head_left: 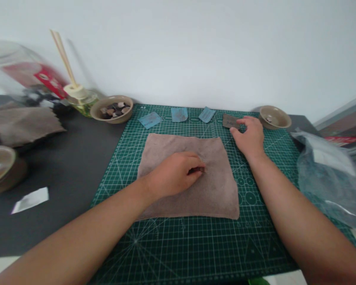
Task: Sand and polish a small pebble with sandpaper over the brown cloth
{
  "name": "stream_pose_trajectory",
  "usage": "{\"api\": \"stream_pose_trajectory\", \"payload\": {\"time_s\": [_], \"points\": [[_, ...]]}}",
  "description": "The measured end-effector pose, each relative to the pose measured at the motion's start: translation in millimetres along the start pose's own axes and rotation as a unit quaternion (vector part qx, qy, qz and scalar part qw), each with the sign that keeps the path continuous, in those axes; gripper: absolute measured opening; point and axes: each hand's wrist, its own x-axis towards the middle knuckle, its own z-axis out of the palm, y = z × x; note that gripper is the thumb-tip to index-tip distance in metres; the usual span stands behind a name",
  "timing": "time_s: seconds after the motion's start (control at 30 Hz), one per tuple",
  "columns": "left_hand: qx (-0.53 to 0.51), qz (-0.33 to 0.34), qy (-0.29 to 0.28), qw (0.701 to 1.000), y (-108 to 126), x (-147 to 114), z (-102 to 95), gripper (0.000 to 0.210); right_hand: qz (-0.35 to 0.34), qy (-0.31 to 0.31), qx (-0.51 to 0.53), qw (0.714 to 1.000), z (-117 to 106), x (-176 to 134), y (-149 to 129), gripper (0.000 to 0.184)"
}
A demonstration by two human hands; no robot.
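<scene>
Over the middle of a brownish-pink cloth (216, 194), my left hand (178, 172) is closed in a pinch. Something small and dark shows at its fingertips, too little of it to name. The cloth lies flat on a green cutting mat (195, 249). My right hand (250, 136) reaches to the back right of the mat, its thumb and forefinger curled on the right end of a small grey card (229, 120) with dark writing. To the card's left lie three blue paper pieces, among them a middle one (179, 114). Just right of that hand stands a bowl (275, 117) with a little in it.
A bowl of stones (112, 109) and a reed diffuser (80, 97) stand at the back left. Further left are another cloth (26, 122), a bowl (2, 166) and a white scrap (31, 200). A clear plastic bag (329, 178) lies at right. A white wall (195, 51) rises behind.
</scene>
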Motion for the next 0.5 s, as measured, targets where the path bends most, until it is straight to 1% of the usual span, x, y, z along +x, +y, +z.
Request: {"api": "stream_pose_trajectory", "payload": {"time_s": [0.1,0.3,0.4,0.5], "points": [[0.011,0.008,-0.011,1.000,0.0,-0.4,-0.5,0.022,-0.026,0.002,-0.006,1.000,-2.4,-2.1,-5.9,0.026],[0.020,0.006,-0.022,1.000,0.5,-2.3,0.3,0.025,-0.064,-0.014,-0.014,0.998,-3.9,-5.2,-21.6,0.026],[0.036,0.007,-0.028,0.999,1.6,-3.0,0.4,0.027,-0.093,-0.044,-0.020,0.995,-0.6,0.9,-29.8,0.029],[0.050,0.011,-0.038,0.998,1.4,-2.8,0.6,0.025,-0.118,-0.090,-0.036,0.988,6.7,16.7,-35.8,0.034]]}}
